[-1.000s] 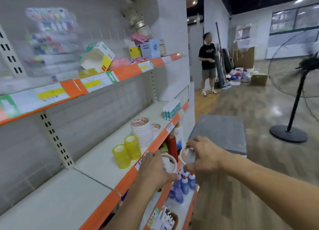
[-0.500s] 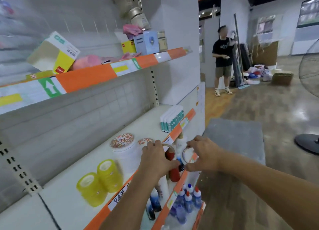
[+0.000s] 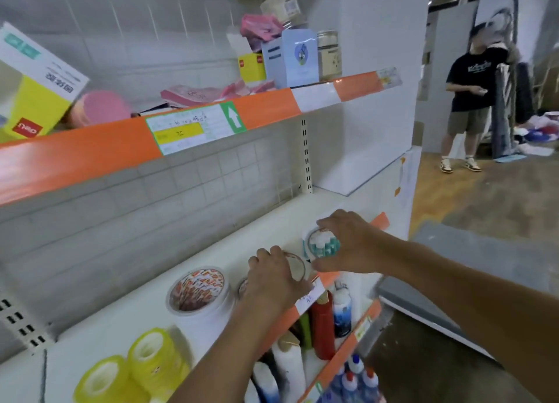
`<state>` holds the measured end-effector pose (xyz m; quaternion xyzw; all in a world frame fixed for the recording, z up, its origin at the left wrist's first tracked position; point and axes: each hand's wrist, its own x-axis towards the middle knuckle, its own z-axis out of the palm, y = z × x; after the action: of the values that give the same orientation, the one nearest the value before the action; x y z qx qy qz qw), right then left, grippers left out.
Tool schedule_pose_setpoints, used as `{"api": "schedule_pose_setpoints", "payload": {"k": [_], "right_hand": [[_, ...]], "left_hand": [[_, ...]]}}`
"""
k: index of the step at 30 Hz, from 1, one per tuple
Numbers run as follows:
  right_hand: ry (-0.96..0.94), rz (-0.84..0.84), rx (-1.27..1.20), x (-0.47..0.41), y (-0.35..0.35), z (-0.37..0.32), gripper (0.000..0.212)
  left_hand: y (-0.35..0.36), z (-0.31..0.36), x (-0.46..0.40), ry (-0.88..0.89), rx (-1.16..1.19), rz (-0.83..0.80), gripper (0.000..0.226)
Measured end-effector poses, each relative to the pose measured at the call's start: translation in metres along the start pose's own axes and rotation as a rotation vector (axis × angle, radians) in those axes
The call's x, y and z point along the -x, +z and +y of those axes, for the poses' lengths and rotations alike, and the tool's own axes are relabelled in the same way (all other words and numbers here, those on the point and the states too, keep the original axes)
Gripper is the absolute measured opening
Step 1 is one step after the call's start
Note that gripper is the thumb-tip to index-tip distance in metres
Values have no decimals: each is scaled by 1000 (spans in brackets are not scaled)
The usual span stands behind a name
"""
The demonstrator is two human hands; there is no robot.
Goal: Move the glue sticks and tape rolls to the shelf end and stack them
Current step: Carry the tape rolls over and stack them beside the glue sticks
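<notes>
Mid-task on the middle shelf (image 3: 99, 339): the right hand (image 3: 344, 240) pinches a clear tape roll (image 3: 314, 236) over the glue sticks (image 3: 325, 246) near the shelf end, while the left hand (image 3: 272, 281) grips a second roll (image 3: 298, 266) just behind. The white tape stack (image 3: 198, 292) and yellow rolls (image 3: 133, 372) sit well back (unmoved, by this judgement), so most of the work remains.

Clear tape rolls (image 3: 298, 265) held over the white shelf (image 3: 121, 321); teal-white glue sticks (image 3: 323, 246) bundled near its end.

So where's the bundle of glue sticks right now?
In the head view the glue sticks stand on the middle shelf near its far right end, by the orange front edge, seen through the clear tape roll that the right hand holds.
</notes>
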<state>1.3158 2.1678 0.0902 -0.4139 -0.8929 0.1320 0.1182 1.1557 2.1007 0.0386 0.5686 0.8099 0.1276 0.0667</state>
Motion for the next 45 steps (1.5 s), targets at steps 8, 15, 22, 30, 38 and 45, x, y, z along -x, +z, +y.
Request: {"api": "schedule_pose_setpoints", "payload": {"k": [8, 15, 22, 30, 38, 45], "right_hand": [[-310, -130, -80, -86, 12, 5, 87], [-547, -271, -23, -116, 18, 9, 90], [-646, -310, -30, -126, 23, 9, 87], [-692, -301, -47, -141, 19, 9, 90], [-718, -300, -57, -146, 21, 9, 91], [-730, -307, -56, -153, 25, 8, 93]], "left_hand": [[5, -2, -18, -306, 14, -11, 78], [10, 6, -18, -549, 2, -43, 85], [12, 16, -30, -669, -13, -89, 78], [11, 13, -41, -732, -75, -228, 83], [6, 10, -49, -762, -96, -348, 98], [9, 6, -53, -688, -66, -288, 96]]}}
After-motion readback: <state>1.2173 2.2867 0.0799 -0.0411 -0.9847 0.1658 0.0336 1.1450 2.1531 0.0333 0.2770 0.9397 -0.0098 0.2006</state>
